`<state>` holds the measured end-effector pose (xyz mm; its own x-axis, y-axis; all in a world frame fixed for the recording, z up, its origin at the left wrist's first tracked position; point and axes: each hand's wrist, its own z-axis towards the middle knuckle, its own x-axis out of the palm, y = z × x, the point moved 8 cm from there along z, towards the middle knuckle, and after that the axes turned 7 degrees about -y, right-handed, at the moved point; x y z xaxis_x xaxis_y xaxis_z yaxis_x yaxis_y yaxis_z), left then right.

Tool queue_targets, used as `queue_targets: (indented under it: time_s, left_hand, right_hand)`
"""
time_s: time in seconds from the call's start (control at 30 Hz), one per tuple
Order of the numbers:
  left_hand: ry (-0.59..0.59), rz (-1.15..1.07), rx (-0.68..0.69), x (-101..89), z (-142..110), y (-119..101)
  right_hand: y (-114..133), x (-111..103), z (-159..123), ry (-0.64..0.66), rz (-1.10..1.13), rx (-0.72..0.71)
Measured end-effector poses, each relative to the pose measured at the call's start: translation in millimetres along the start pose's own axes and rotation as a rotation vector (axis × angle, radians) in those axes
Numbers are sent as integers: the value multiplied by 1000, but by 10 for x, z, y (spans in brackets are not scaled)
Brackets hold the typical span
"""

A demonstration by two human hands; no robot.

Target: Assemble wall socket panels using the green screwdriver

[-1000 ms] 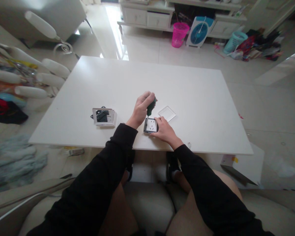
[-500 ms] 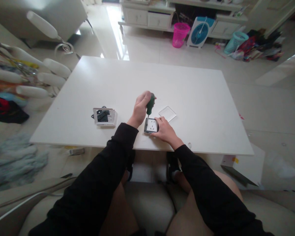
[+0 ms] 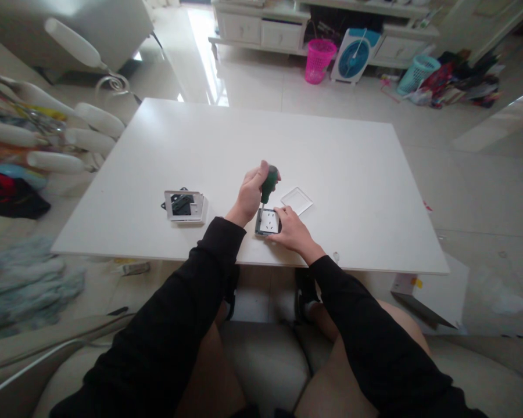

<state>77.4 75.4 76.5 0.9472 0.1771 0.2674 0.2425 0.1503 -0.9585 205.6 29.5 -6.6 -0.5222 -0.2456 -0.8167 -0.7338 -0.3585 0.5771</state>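
Centre of frame: left hand [image 3: 246,196], clenched round green-handled screwdriver [image 3: 268,186], tip down; right hand [image 3: 294,230], grasping white, dark-edged socket [image 3: 268,223], seemingly bracing it.

Pale, glossy tiles [image 3: 261,87] run across the floor here, daylight streaking them at upper left of centre. Along the top, a white cabinet [image 3: 281,36] with drawers, and a pink basket [image 3: 319,61] beside a blue-and-white fan [image 3: 354,55]. Down at the bottom edge, we've got a greyish-beige sofa [image 3: 265,360].
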Motion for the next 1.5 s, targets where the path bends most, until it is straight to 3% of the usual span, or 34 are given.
queue_targets:
  time_s: [0.17,0.37,0.67,0.87,1.13,1.27,1.5]
  left_hand:
    - [48,-37,-42,30,-20,14]
    - [-11,-16,22,-28,-48,-73]
    - [39,-38,-106,38,-45,-40]
    - [55,-12,-25,60,-96,-84]
    - [-27,24,-71,3,-10,-7]
    - [-60,-26,-11,-56,-24,-53]
    - [-51,25,-15,-55,7,-32]
  right_hand:
    - [-1,1,2,-9,-5,-7]
    - [-19,12,3,3,-3,4]
    - [-11,6,1,12,-9,10]
    - [-18,4,-1,-5,1,1]
    - [-25,16,-1,-3,4,-3]
    - [-24,15,1,-4,3,2]
    - [-20,17,1,3,-5,-3]
